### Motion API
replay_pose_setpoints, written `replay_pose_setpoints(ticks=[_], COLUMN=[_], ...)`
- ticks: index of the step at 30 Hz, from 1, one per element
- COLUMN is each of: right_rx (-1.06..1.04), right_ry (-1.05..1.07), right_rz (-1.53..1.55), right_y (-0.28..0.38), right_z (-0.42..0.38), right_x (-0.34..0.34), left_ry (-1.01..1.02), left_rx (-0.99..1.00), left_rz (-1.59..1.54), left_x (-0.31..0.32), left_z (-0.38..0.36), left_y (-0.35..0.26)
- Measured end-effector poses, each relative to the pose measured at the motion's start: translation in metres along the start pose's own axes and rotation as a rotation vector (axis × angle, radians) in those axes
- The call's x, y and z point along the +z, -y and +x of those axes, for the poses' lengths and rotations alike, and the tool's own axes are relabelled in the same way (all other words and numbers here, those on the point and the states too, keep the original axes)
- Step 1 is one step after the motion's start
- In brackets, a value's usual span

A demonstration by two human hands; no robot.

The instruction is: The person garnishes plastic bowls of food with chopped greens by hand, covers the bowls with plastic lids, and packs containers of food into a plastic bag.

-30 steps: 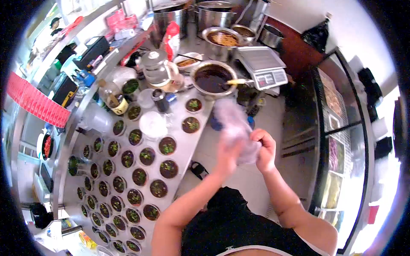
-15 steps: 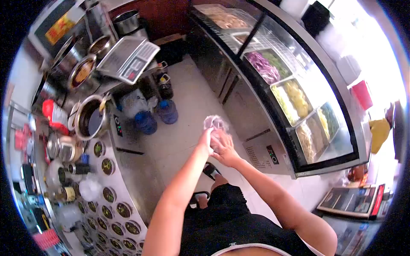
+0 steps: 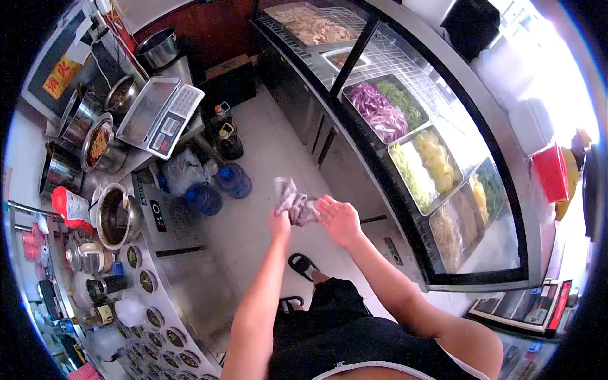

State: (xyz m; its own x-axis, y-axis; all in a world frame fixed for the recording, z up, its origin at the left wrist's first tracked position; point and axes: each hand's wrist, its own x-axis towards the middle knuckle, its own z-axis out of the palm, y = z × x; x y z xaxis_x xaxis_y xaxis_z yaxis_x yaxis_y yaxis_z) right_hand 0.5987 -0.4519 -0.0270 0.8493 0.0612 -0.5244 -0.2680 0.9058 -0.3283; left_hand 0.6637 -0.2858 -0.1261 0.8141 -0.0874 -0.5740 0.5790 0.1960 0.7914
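Note:
A crumpled greyish-purple cloth (image 3: 296, 206) hangs in the air over the floor at the middle of the view. My left hand (image 3: 279, 223) is closed round its lower left part. On the other side, my right hand (image 3: 339, 220) has its fingers stretched out, with the fingertips against or close beside the cloth's right end. Whether the palm touches it is hidden.
A glass display case (image 3: 437, 190) with food trays stands at the right. At the left, a counter (image 3: 166, 285) bears many small bowls, a steel pot (image 3: 119, 215) and a scale (image 3: 161, 117). Blue water jugs (image 3: 233, 180) stand on the floor (image 3: 253, 244).
My hands were close together over the bunched cloth and have moved apart, the left one further left. The right hand's fingers have spread. The view has shifted a little.

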Motion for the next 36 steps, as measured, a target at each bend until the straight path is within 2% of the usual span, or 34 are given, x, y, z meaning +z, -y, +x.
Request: replay_pose_setpoints(ticks=[2,3,6,7,10,11,13,14,15,16,17,18,19,20,22,24,25,27,29,31,32,33,34,35,36], right_rx=[0.072,0.134,0.214,0.281,0.372,0.434,0.316,0.139,0.259,0.198,0.332,0.268,0.283,0.300,0.253,0.165,0.101,0.044,0.046,0.067,0.088,0.152,0.355,0.443,0.392], right_ry=[0.113,0.191,0.328,0.317,0.339,0.232,0.121,0.012,-0.101,0.082,0.387,0.511,0.277,0.042,0.214,0.162,0.130,0.298,0.366,0.407,0.390,0.256,0.215,-0.171,-0.116], right_rz=[0.168,0.231,0.366,0.425,0.148,0.015,-0.373,-0.550,-0.446,-0.259,0.017,0.136,0.084,0.034,0.089,-0.067,-0.143,-0.507,-0.666,-0.729,-0.724,-0.615,-0.289,-0.310,-0.280], right_y=[0.010,0.004,-0.024,-0.026,-0.009,0.003,0.007,0.031,0.025,-0.007,-0.019,-0.044,-0.056,-0.069,-0.105,-0.108,-0.119,-0.107,-0.072,-0.037,-0.015,-0.007,-0.011,-0.005,-0.001], right_z=[0.003,0.007,0.011,0.014,0.005,0.002,0.009,0.013,0.025,0.040,0.028,0.024,0.032,0.037,0.070,0.057,0.045,0.065,0.042,-0.013,-0.030,-0.027,-0.001,0.010,0.017], right_x=[0.014,0.019,0.025,0.028,0.053,0.059,0.047,0.030,0.009,-0.008,0.016,0.011,0.021,0.034,-0.005,0.018,0.039,0.000,0.008,0.033,0.043,0.047,0.015,-0.004,-0.027], left_ry=[0.138,0.217,0.153,0.116,0.112,0.072,0.064,0.233,0.370,0.305,0.210,0.056,-0.114,-0.059,-0.076,-0.151,-0.156,-0.225,-0.254,-0.476,-0.367,-0.136,0.047,0.159,0.220], left_rx=[-0.222,-0.258,0.182,0.337,0.343,0.344,0.362,0.381,0.214,0.018,0.181,0.454,0.725,0.823,0.744,0.361,0.409,0.491,0.442,0.322,0.337,0.145,-0.124,-0.400,-0.021], left_rz=[-0.288,-0.457,-0.143,-0.123,0.109,0.062,-0.018,0.042,-0.099,0.124,0.628,0.562,0.535,0.717,0.630,0.086,0.193,0.419,0.484,0.511,0.361,0.097,-0.182,-0.359,-0.243], left_x=[0.018,0.033,0.047,0.045,0.019,0.009,0.005,0.018,0.026,0.035,0.028,0.017,0.006,-0.013,-0.021,-0.009,-0.012,-0.001,0.013,-0.025,-0.020,-0.003,0.016,0.037,0.055], left_z=[-0.047,-0.059,-0.052,-0.050,-0.051,-0.053,-0.053,-0.045,-0.048,-0.055,-0.064,-0.051,-0.039,-0.015,0.006,0.012,0.001,-0.007,0.002,-0.014,-0.027,-0.046,-0.067,-0.086,-0.064], left_y=[-0.063,-0.070,-0.062,-0.065,-0.079,-0.083,-0.094,-0.090,-0.062,-0.055,-0.060,-0.040,-0.021,-0.022,-0.033,-0.043,-0.063,-0.078,-0.089,-0.089,-0.079,-0.079,-0.079,-0.078,-0.038])
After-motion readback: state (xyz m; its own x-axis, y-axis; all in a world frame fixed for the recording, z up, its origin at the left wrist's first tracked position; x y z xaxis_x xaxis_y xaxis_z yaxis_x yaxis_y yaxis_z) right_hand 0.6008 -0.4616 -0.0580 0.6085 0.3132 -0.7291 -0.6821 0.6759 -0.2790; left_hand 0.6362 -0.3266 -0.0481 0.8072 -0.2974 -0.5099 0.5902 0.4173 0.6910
